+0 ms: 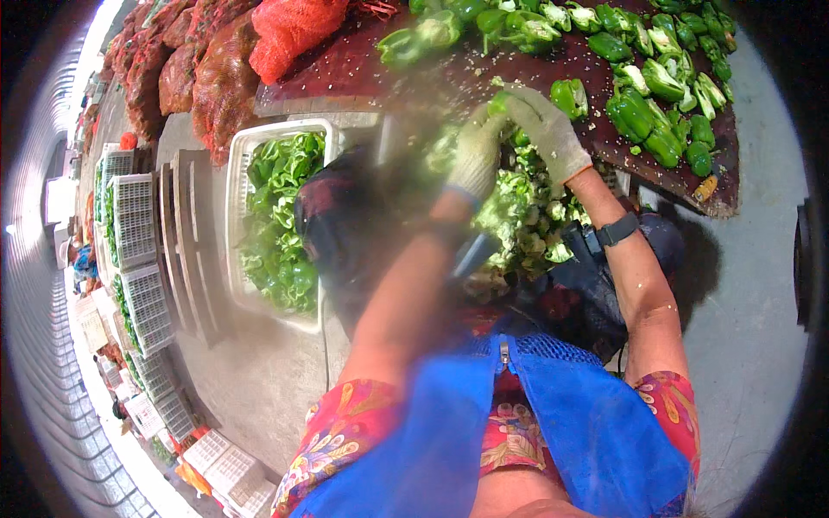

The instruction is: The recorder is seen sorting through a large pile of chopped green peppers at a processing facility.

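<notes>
Both of my hands wear pale knitted gloves and meet at the near edge of a dark red tabletop (337, 65). My left hand (480, 152) and my right hand (541, 123) close around a piece of green bell pepper (498, 104), mostly hidden by the fingers. A blur on the lens veils the left forearm and part of that hand. Below the hands, between my knees, lies a heap of pale pepper cores and trimmings (511, 207); its container is largely hidden. One pepper piece (569, 99) lies just right of my right hand.
Many whole and cut green peppers (660, 123) cover the table's right and far sides. At my left stands a white plastic crate (236, 272) of pepper pieces. Filled mesh sacks (223, 84), wooden pallets (188, 246) and stacked white crates (146, 304) stand farther left.
</notes>
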Action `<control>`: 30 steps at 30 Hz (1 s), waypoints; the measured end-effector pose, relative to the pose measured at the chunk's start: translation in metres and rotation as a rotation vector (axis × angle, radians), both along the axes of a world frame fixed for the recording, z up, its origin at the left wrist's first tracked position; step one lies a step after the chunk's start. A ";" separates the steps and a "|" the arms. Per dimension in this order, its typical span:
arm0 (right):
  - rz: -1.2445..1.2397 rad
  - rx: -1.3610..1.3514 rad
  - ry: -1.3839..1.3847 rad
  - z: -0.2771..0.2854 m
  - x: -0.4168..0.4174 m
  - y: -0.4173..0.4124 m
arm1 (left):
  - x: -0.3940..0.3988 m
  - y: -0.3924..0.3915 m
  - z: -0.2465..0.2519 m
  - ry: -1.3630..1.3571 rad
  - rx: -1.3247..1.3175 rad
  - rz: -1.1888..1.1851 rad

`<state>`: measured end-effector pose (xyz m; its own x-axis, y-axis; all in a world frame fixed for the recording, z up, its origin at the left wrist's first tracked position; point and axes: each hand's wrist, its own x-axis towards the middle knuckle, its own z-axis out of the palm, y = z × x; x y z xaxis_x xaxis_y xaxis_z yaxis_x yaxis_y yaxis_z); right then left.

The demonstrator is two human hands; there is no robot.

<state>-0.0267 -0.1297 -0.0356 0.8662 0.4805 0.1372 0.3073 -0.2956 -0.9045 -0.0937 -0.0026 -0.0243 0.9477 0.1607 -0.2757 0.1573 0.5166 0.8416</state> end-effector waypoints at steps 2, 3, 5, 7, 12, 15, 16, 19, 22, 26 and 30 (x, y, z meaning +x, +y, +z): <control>0.010 -0.051 -0.083 0.002 -0.002 0.001 | 0.006 0.010 -0.001 0.025 0.118 -0.067; 0.027 -0.008 -0.097 0.000 0.001 -0.002 | 0.011 0.009 0.003 -0.024 0.179 -0.072; 0.055 0.049 0.001 0.002 0.005 -0.008 | 0.016 0.008 0.012 -0.012 0.169 -0.103; 0.078 0.114 0.147 0.008 0.006 -0.006 | 0.021 0.013 0.005 -0.070 0.326 -0.166; 0.141 0.052 -0.138 -0.003 0.020 -0.015 | 0.026 0.011 0.008 -0.173 0.479 -0.227; 0.079 0.128 0.106 -0.002 0.025 -0.007 | 0.021 0.009 0.023 0.014 0.327 -0.211; 0.057 0.156 0.184 -0.004 0.024 -0.006 | 0.019 0.011 0.016 -0.047 0.302 -0.185; 0.108 0.046 0.126 0.002 0.020 -0.001 | 0.011 0.017 0.011 -0.045 0.206 -0.058; 0.132 0.123 0.200 -0.019 0.020 -0.006 | -0.004 0.027 0.030 0.130 0.501 -0.263; -0.013 -0.011 0.116 -0.038 0.019 -0.011 | -0.030 0.032 0.043 -0.182 1.008 -0.593; -0.063 -0.232 -0.075 -0.047 0.035 -0.030 | -0.014 0.071 0.076 -0.194 0.984 -0.649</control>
